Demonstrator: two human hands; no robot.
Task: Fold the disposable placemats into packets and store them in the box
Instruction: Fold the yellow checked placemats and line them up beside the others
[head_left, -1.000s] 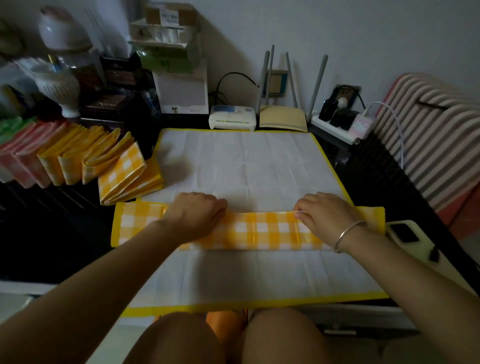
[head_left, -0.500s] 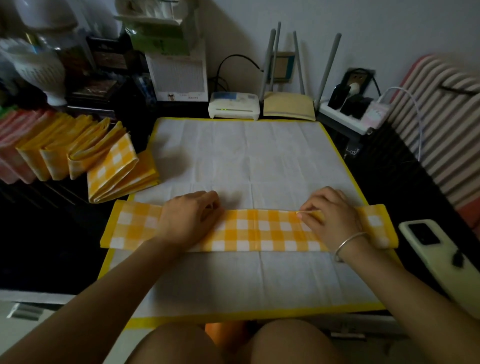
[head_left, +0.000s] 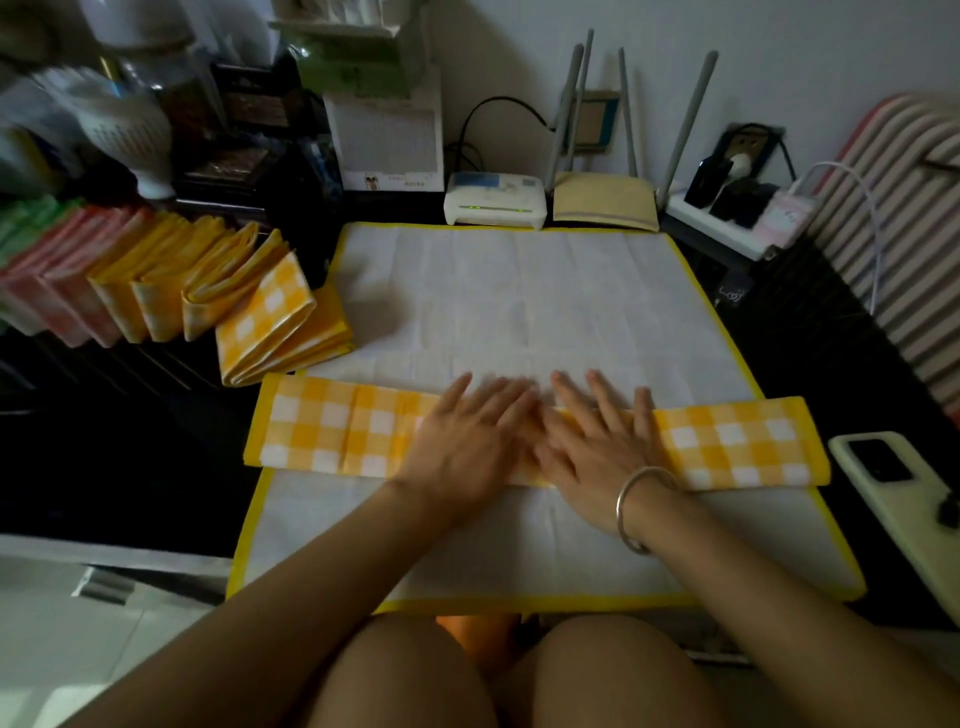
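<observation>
1. Now the large white, yellow-edged placemat (head_left: 519, 301) lies open on the bench (head_left: 130, 467).
2. The folded yellow-checked placemat strip (head_left: 322, 431) lies across it.
3. The left hand (head_left: 467, 441) and right hand (head_left: 597, 447), earlier apart and curled, meet mid-strip, fingers (head_left: 498, 397) straight, spread, pressing.
4. The white router (head_left: 493, 200) label is unreadable.

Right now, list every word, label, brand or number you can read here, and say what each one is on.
No text here can be read.
White box: small print along its bottom edge, too blurred.
White device with green lights: blue label on top, too small to read.
</observation>
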